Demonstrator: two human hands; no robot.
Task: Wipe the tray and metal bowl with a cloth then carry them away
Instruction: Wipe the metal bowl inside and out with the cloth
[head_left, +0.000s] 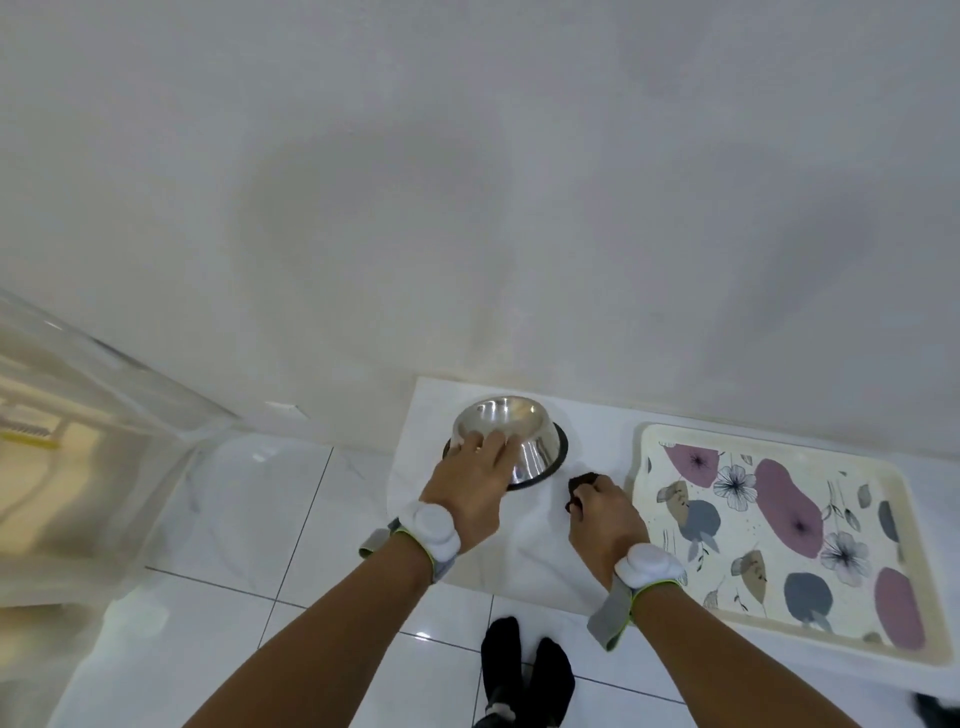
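Note:
A shiny metal bowl (524, 431) with a black rubber base ring stands tilted on a white mat (519, 540) by the wall. My left hand (470, 483) grips its near rim, fingers over the edge. Just right of the bowl, my right hand (605, 512) is closed around a small dark brown cloth (582, 480), pressed low against the mat. A cream tray (779, 525) with purple, blue and flower prints lies flat on the mat to the right, apart from both hands.
A white wall (467, 208) rises directly behind the mat. A clear plastic box (88, 457) stands at the left. White floor tiles (249, 519) spread in front. My feet in black socks (524, 670) are at the bottom centre.

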